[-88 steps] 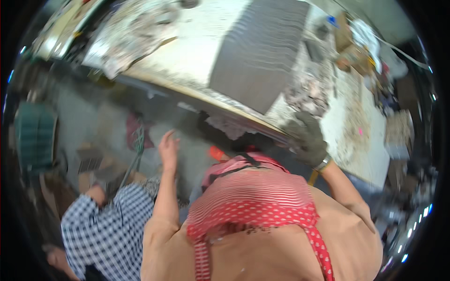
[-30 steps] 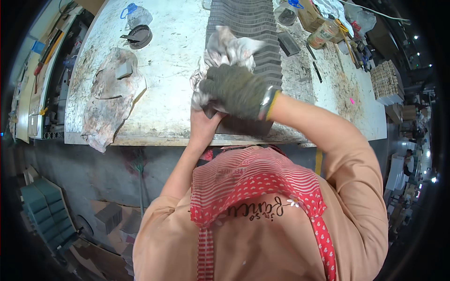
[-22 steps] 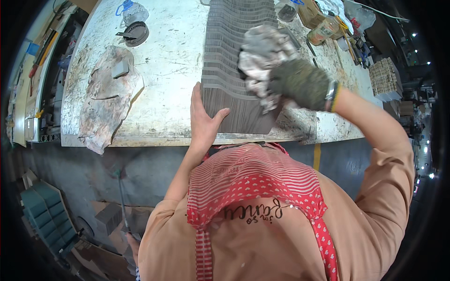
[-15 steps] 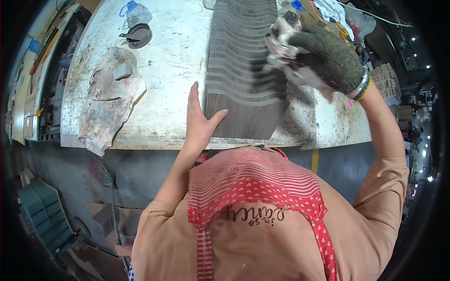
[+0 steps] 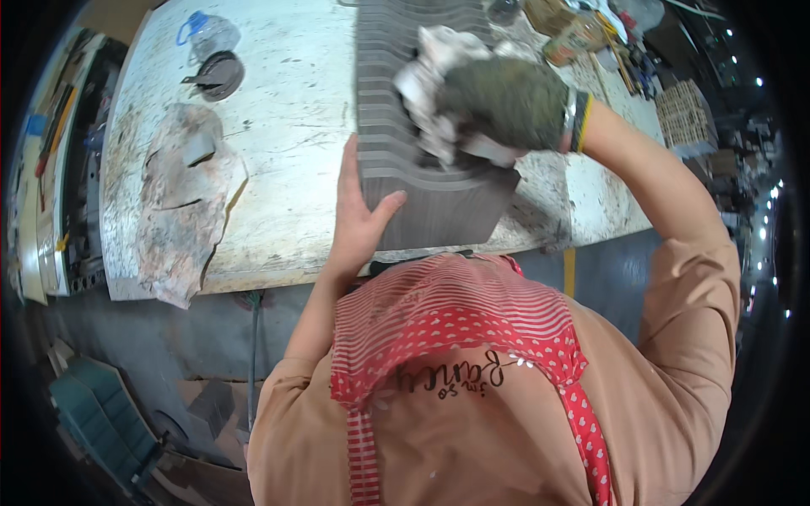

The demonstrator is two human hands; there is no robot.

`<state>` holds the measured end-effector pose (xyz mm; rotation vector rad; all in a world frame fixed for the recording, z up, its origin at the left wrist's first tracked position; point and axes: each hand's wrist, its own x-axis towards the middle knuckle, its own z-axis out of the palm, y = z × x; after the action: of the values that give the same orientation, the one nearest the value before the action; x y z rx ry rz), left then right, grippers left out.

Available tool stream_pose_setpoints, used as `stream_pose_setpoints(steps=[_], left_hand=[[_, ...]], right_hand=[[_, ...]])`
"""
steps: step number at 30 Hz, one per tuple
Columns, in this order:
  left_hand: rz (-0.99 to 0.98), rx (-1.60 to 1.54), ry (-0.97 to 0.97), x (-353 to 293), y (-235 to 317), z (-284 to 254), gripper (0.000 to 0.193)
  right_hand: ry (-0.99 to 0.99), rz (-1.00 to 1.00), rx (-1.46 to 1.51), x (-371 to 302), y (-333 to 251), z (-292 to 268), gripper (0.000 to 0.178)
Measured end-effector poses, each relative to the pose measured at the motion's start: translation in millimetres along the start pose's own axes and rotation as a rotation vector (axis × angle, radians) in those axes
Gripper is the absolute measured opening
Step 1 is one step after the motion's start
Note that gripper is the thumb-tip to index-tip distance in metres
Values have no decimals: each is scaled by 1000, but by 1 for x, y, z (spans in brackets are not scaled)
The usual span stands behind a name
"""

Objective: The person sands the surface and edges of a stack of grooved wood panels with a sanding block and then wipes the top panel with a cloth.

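Observation:
A row of overlapping dark grey wood-grain boards [image 5: 384, 105] with wavy edges runs away from me across the worktable. The nearest board [image 5: 447, 211] shows its flat face. My left hand [image 5: 361, 215], bare, lies along the left edge of that board with fingers stretched forward and the thumb apart, resting on its face. On my right hand [image 5: 510, 101] is a dark green-grey knitted glove. It grips a crumpled white rag [image 5: 434, 76] against the boards' wavy edges. The glove is slightly blurred, and the rag hides part of the boards.
A stained cloth [image 5: 181, 232] with a small grey block [image 5: 199, 149] lies at the left. Beyond it are a dark round tin [image 5: 224, 74] and a clear blue-capped jug [image 5: 215, 36]. A bottle [image 5: 576, 40] and clutter occupy the far right. The worktable's front edge [image 5: 245, 282] is close to my body.
My right hand has moved left with the rag, from the boards' right side onto their middle. My left hand keeps its place by the nearest board. The whole view has shifted slightly.

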<state>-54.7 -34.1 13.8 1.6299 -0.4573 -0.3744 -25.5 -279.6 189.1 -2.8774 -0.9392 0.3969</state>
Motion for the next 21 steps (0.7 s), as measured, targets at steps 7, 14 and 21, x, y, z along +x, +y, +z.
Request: stream_pose_setpoints(steps=[7,14,21], left_hand=[[49,7,61,1,-1,3,92],[-10,-37,35,0,12,4,92],[-42,-42,37,-1,10,4,91]], right_hand=[[-118,27,-120,-19,-28,35,55],[-126,368,52,-99,63,4,37],[535,45,-20,-20,-4,17,26]])
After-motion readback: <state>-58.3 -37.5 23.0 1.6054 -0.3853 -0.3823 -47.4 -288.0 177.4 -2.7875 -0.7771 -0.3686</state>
